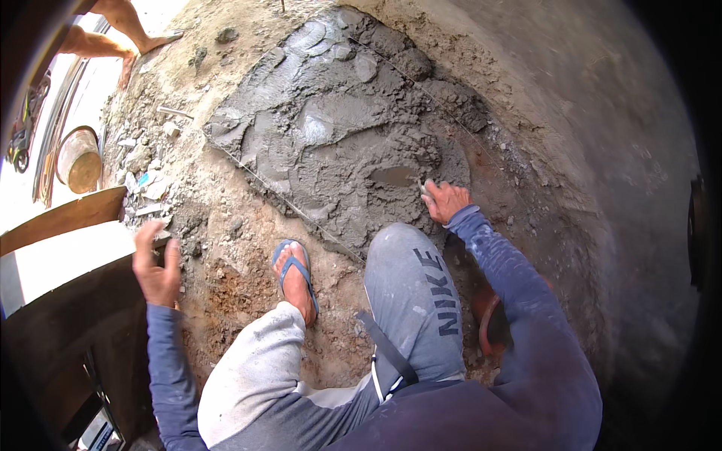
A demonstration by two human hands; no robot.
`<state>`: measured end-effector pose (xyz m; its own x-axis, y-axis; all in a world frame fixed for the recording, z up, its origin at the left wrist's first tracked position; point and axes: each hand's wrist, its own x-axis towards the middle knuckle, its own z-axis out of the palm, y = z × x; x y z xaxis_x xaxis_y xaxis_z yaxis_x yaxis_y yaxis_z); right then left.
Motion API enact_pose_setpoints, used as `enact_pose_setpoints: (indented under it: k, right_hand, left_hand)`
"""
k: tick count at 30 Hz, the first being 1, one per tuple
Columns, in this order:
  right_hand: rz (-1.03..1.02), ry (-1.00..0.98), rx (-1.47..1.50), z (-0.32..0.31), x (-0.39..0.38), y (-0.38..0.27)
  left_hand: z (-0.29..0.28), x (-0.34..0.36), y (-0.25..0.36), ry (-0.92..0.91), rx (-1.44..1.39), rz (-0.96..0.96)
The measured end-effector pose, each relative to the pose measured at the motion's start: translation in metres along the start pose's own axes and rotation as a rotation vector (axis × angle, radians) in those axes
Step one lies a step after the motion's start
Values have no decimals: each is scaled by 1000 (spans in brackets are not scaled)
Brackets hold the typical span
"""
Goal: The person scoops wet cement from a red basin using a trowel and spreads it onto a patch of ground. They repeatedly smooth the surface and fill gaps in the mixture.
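Observation:
My right hand (pixel 445 199) grips the handle of a trowel (pixel 395 177), whose flat blade lies on a patch of wet grey mortar (pixel 278 128) with a rough, ridged surface. A thin taut string (pixel 301 216) runs along the near left edge of the mortar, and another crosses its far right side. My left hand (pixel 156 267) is held out to the left over rubble, fingers apart, with nothing in it. My sandalled left foot (pixel 295 274) stands on dirt just short of the mortar.
Another person's bare legs (pixel 135 34) are at the upper left. A round bucket (pixel 79 161), curved boards (pixel 60 210) and scattered rubble (pixel 150 188) lie along the left. A grey wall (pixel 624 128) bounds the right. An orange-red object (pixel 489 323) sits beside my right leg.

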<state>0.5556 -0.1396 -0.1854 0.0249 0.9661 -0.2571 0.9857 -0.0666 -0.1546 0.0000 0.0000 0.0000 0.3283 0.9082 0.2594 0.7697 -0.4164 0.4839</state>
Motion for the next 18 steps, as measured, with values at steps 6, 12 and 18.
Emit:
enact_pose_setpoints:
  k: [6,12,18]
  right_hand:
    - [397,82,137,-7,60,7]
    - [568,86,228,1,93,14]
    - [1090,189,1202,39,86,-11]
  left_hand:
    - [204,-152,1,-463,-632,-531]
    - [245,-195,-18,-326,-712,-693]
    - [226,-183,-5,-354,-578,-568]
